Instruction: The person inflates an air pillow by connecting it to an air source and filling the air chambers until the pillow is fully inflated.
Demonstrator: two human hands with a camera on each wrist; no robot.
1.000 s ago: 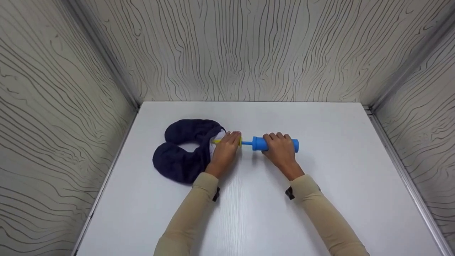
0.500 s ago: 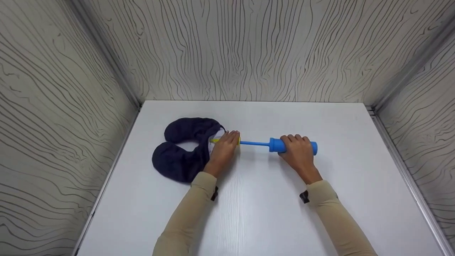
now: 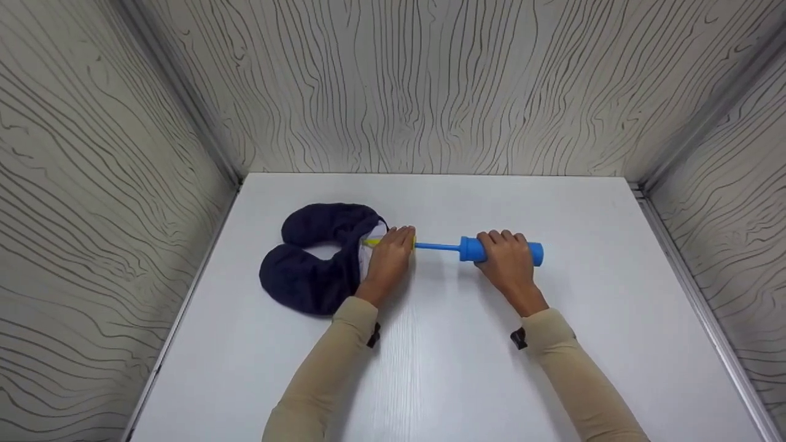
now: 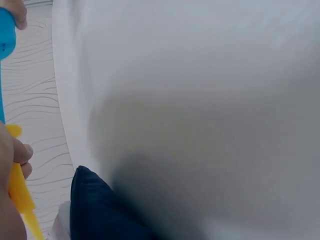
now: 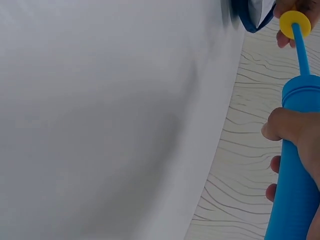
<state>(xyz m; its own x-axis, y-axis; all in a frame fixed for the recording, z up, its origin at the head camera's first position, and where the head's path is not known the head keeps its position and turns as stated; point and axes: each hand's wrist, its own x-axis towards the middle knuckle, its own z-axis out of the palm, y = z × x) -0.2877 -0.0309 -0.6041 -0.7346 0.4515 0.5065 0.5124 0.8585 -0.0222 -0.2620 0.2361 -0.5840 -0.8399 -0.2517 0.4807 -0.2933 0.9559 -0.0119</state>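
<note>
Just left of the frame's middle, the left hand's grip (image 3: 390,260) was closed around the yellow nozzle (image 4: 21,192) of a pump, whose narrow tip lay over the pale lining (image 3: 376,233) at the right edge of a navy neck pillow (image 3: 310,279). A thin blue rod (image 3: 437,247) ran rightward from it to the blue barrel (image 5: 291,182), right of centre, which the right hand's grip (image 3: 508,263) wrapped. The pillow lay left of centre on the white counter (image 3: 433,387).

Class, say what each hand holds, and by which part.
A pump: the left hand grips its yellow part, the right hand its blue barrel.
</note>
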